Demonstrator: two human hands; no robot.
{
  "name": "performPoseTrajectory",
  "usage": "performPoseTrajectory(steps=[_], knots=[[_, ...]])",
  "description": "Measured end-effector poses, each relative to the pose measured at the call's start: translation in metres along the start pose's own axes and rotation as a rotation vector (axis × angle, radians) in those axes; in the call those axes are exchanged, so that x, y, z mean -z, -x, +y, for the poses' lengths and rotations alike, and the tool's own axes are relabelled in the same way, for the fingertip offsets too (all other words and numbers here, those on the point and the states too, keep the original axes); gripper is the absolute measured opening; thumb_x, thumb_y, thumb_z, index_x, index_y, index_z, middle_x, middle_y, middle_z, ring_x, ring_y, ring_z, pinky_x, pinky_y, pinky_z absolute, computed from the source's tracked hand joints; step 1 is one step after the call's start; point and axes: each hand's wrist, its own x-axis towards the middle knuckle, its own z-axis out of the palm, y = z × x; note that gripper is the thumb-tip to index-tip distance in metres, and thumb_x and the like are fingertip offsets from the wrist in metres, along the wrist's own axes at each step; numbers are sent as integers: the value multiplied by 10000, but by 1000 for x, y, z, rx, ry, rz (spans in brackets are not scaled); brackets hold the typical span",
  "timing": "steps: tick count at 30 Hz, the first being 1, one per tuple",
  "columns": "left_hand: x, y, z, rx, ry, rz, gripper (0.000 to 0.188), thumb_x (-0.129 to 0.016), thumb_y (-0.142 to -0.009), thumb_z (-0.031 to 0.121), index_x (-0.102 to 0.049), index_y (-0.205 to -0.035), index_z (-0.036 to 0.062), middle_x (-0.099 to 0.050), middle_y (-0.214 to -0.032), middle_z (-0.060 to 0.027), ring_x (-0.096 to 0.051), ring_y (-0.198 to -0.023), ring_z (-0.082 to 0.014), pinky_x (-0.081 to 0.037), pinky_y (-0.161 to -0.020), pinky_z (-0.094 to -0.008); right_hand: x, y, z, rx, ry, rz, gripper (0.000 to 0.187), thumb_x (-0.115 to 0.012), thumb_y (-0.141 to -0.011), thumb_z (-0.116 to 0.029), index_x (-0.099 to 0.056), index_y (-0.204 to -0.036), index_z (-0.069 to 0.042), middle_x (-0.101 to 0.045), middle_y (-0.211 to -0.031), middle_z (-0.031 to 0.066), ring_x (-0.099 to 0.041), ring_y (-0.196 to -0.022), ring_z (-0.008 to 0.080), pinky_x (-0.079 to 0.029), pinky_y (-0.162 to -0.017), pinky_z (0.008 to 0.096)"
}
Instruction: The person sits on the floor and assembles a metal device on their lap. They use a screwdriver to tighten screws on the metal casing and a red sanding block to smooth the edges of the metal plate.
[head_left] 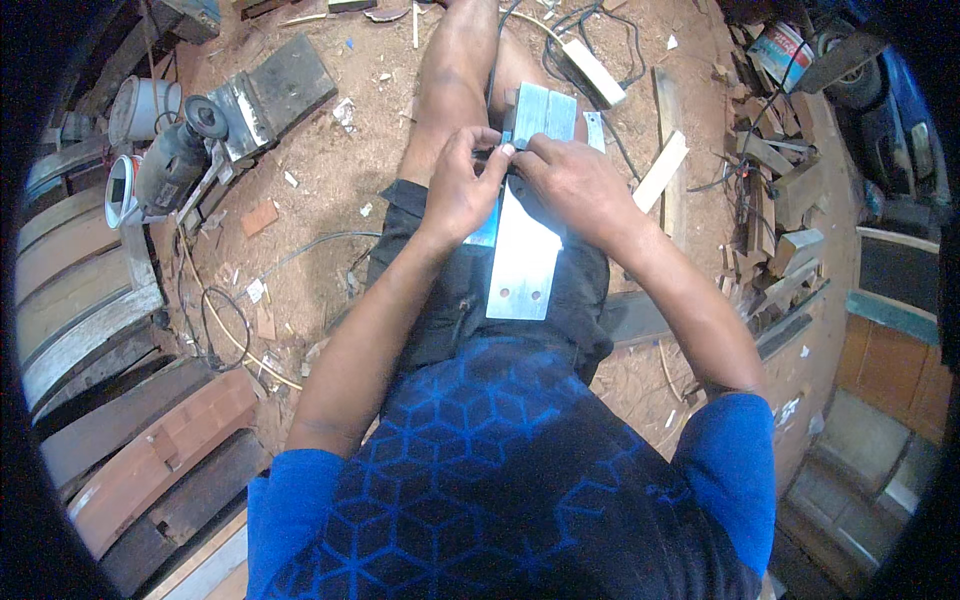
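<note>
A flat silvery metal plate (524, 268) with two round holes near its close end lies across my lap on dark shorts. At its far end, above my knees, sits a pale ribbed block (546, 108); whether it is joined to the plate I cannot tell. My left hand (467, 184) comes in from the left, thumb and fingers pinched together at the block's near left corner. Over the plate from the right, my right hand (578, 186) bends its fingers against the same spot. Whatever small piece is between the fingertips is hidden. A blue-lit surface (484, 232) shows beside the plate.
On the dirt floor lie a white power strip (594, 72) with cables and a pale wood strip (661, 170). A power tool with a round disc (207, 117) stands left near white buckets (145, 108). Stacked planks (170, 450) line the left; wood offcuts (795, 252) pile up right.
</note>
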Motion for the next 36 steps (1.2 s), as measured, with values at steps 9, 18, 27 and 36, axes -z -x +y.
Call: performPoseTrajectory(steps=[9, 18, 27, 36], knots=[[-6, 1, -2, -29, -58, 50, 309, -693, -1001, 221, -615, -1169, -26, -674, -1143, -196, -695, -1015, -295, -577, -878, -405, -6, -8, -3, -45, 86, -63, 179, -669, -868, -125, -650, -971, 19, -634, -950, 162, -702, -874, 342, -583, -762, 457], [2, 6, -15, 55, 85, 44, 408, -699, -1008, 271, -584, -1245, -40, -645, -1168, -202, -670, -1070, -280, -546, -938, -388, -20, 30, -8, -559, -324, 461, 305, -645, -1013, -230, -694, -1192, 11, -682, -1081, 228, -684, -920, 400, -554, -847, 451], [54, 102, 71, 258, -338, -90, 523, -602, -1054, 321, -539, -1383, -81, -586, -1206, -288, -620, -1087, -415, -499, -979, -471, -64, 81, -8, -896, -1057, 423, 575, -413, -1146, -402, -472, -1550, 3, -564, -1484, 161, -521, -1340, 231, -454, -1054, 328], [56, 81, 66, 372, -241, -121, 578, -628, -1054, 334, -523, -1504, -12, -635, -1292, -194, -628, -1157, -285, -493, -1010, -392, -42, 80, -24, -868, -981, 442, 586, -533, -1100, -387, -469, -1534, 1, -619, -1435, 180, -580, -1333, 285, -407, -1155, 385]])
